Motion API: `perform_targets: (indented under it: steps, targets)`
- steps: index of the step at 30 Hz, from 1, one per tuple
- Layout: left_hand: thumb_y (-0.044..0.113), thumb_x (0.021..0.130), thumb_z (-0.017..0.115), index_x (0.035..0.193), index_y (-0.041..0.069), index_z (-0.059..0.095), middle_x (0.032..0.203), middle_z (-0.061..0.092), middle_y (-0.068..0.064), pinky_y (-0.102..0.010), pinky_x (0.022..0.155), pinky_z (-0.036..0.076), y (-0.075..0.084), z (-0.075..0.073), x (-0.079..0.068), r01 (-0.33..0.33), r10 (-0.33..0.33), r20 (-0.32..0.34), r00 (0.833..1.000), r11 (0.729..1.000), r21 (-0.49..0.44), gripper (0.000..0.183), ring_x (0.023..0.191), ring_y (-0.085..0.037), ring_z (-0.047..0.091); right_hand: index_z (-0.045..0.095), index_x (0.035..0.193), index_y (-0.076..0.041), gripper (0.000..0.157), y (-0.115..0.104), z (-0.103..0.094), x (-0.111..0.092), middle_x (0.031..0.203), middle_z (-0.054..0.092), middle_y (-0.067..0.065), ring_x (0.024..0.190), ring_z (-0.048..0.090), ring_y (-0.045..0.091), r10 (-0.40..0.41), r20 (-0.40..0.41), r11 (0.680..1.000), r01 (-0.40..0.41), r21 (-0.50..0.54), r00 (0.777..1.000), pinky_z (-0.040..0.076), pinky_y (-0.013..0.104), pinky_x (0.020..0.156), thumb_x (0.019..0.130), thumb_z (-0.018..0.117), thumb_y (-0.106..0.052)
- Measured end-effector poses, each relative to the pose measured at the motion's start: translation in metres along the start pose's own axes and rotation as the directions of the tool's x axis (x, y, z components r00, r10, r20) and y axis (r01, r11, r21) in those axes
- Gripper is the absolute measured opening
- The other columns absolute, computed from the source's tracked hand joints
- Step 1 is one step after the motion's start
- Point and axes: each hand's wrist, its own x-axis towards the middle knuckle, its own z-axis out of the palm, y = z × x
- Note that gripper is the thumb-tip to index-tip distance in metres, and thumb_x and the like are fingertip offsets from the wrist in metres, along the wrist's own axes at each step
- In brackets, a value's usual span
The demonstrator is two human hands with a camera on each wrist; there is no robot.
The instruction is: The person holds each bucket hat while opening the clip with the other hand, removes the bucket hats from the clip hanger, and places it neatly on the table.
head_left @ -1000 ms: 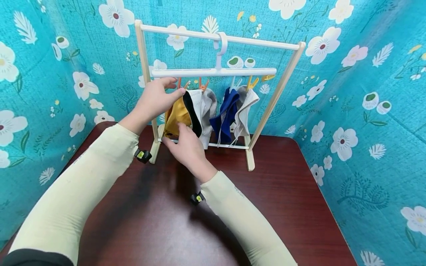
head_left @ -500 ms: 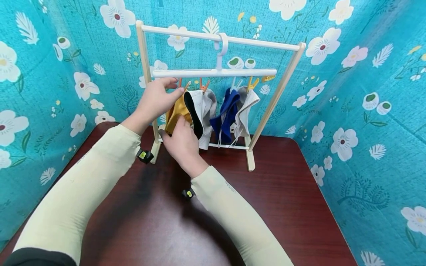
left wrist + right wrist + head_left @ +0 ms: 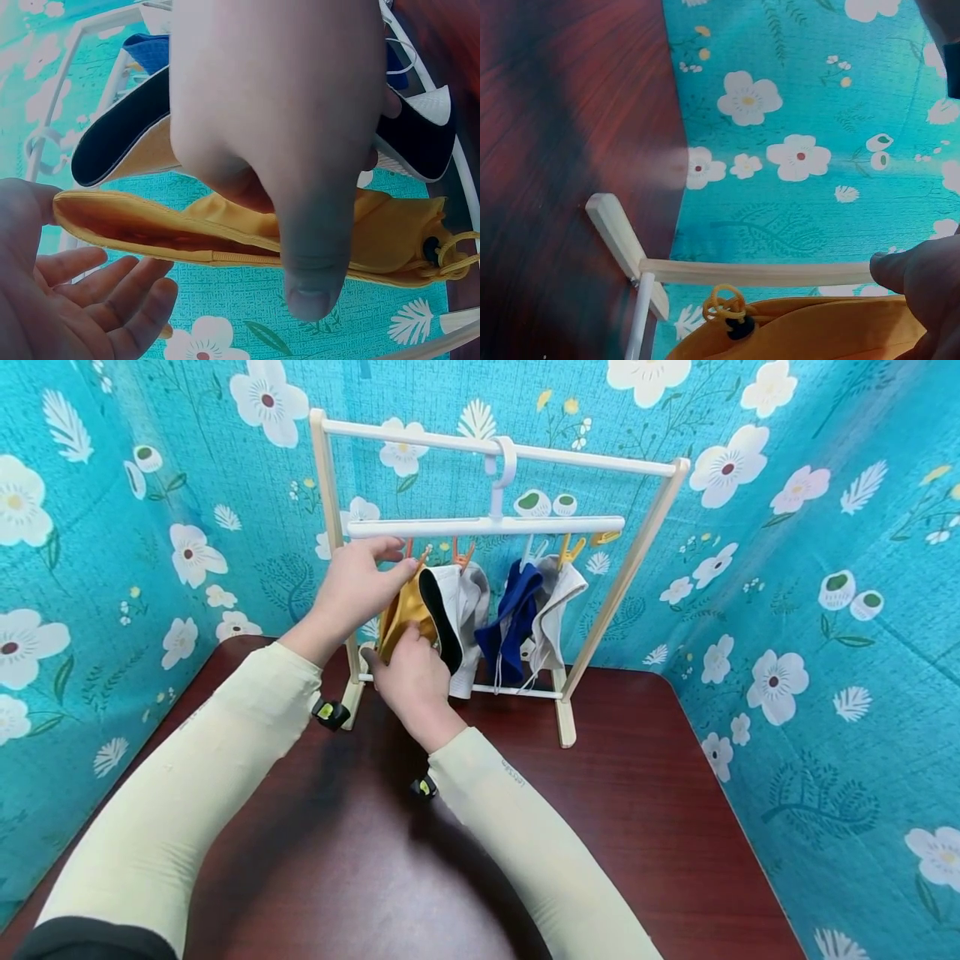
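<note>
holding a yellow pouch (image 3: 407, 607) in the right hand (image 3: 415, 678)

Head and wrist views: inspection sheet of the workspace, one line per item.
Surface: dark red-brown table, light reflecting off it.
Job's things: yellow item below the hanger on the rack; white item, blue item and pale grey item hang to its right.
Clutter: nothing seen.
Hands: left hand at the yellow item's upper edge, thumb and fingers apart; right hand straddles the yellow item, grip unclear.
Cables: nothing seen.
Surroundings: flowered teal cloth behind and on both sides.
</note>
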Motion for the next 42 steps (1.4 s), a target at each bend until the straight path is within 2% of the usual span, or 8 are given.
perform_targets:
  steps: [5, 11, 15, 19, 29, 33, 37, 42]
  targets:
    - [0.054, 0.093, 0.051, 0.142, 0.021, 0.049, 0.133, 0.06, 0.0, -0.04, 0.093, 0.049, 0.0, 0.001, 0.0, -0.001, 0.001, -0.005, 1.0, 1.0, -0.007, 0.059, 0.128, -0.021, 0.051, 0.049, 0.119, -0.014, 0.067, 0.001, 0.004, 0.003, 0.088, 0.062, 0.002, 0.072, 0.062, 0.019, 0.0, -0.025, 0.999, -0.001, -0.04, 1.0, 0.053, 0.038, 0.056, 0.084, 0.05, -0.072]
    - [0.053, 0.094, 0.051, 0.141, 0.021, 0.051, 0.134, 0.059, 0.001, -0.041, 0.092, 0.049, 0.002, 0.001, 0.0, -0.008, 0.008, -0.008, 1.0, 1.0, -0.006, 0.056, 0.127, -0.02, 0.052, 0.053, 0.115, -0.011, 0.058, 0.003, 0.007, 0.008, 0.084, 0.064, 0.002, 0.067, 0.065, 0.019, -0.051, -0.105, 0.992, 0.039, -0.118, 0.993, 0.052, 0.039, 0.052, 0.089, 0.048, -0.063]
    - [0.054, 0.093, 0.051, 0.14, 0.021, 0.051, 0.133, 0.061, 0.001, -0.039, 0.089, 0.049, 0.004, 0.001, 0.0, -0.012, 0.012, -0.014, 1.0, 1.0, -0.006, 0.057, 0.126, -0.019, 0.053, 0.056, 0.106, -0.011, 0.044, 0.008, 0.008, 0.009, 0.077, 0.062, 0.001, 0.06, 0.062, 0.018, -0.097, -0.131, 0.99, 0.083, -0.112, 0.987, 0.051, 0.037, 0.049, 0.092, 0.049, -0.053]
    - [0.059, 0.092, 0.049, 0.139, 0.022, 0.052, 0.133, 0.061, 0.002, -0.039, 0.094, 0.048, 0.004, 0.001, 0.001, -0.006, 0.006, -0.016, 1.0, 1.0, -0.001, 0.06, 0.128, -0.017, 0.051, 0.056, 0.098, -0.013, 0.032, 0.014, 0.01, 0.01, 0.069, 0.058, -0.001, 0.054, 0.058, 0.017, -0.138, -0.145, 0.988, 0.126, -0.092, 0.98, 0.048, 0.035, 0.046, 0.093, 0.049, -0.044]
    - [0.054, 0.092, 0.053, 0.133, 0.021, 0.059, 0.13, 0.063, 0.003, -0.04, 0.101, 0.044, 0.0, 0.004, 0.005, -0.023, 0.022, -0.055, 0.998, 1.0, -0.015, 0.053, 0.126, -0.017, 0.052, 0.056, 0.095, -0.014, 0.021, 0.023, 0.011, 0.008, 0.066, 0.059, -0.001, 0.053, 0.059, 0.017, -0.21, -0.188, 0.976, 0.193, -0.105, 0.96, 0.05, 0.036, 0.048, 0.093, 0.05, -0.034]
    - [0.057, 0.09, 0.056, 0.129, 0.025, 0.062, 0.126, 0.065, 0.006, -0.037, 0.094, 0.048, -0.001, 0.006, 0.007, -0.018, 0.016, -0.081, 0.997, 1.0, -0.023, 0.051, 0.124, -0.015, 0.054, 0.055, 0.094, -0.014, 0.02, 0.024, 0.008, 0.006, 0.065, 0.059, -0.001, 0.054, 0.059, 0.017, -0.215, -0.175, 0.975, 0.2, -0.098, 0.961, 0.051, 0.037, 0.05, 0.093, 0.051, -0.033]
    - [0.06, 0.087, 0.058, 0.127, 0.031, 0.064, 0.122, 0.067, 0.01, -0.031, 0.078, 0.05, -0.001, 0.009, 0.009, 0.011, -0.015, -0.099, 0.995, 0.999, -0.045, 0.049, 0.121, -0.01, 0.056, 0.054, 0.091, -0.015, 0.018, 0.024, 0.006, 0.006, 0.063, 0.057, -0.001, 0.054, 0.059, 0.017, -0.218, -0.157, 0.974, 0.206, -0.089, 0.963, 0.051, 0.037, 0.049, 0.093, 0.051, -0.032]
    - [0.062, 0.082, 0.064, 0.121, 0.032, 0.067, 0.117, 0.069, 0.011, -0.028, 0.076, 0.052, -0.002, 0.014, 0.012, 0.041, -0.054, -0.132, 0.99, 0.995, -0.096, 0.049, 0.116, -0.004, 0.058, 0.053, 0.088, -0.015, 0.019, 0.025, 0.006, 0.006, 0.063, 0.055, -0.001, 0.053, 0.058, 0.016, -0.226, -0.138, 0.972, 0.213, -0.101, 0.964, 0.049, 0.036, 0.047, 0.094, 0.049, -0.032]
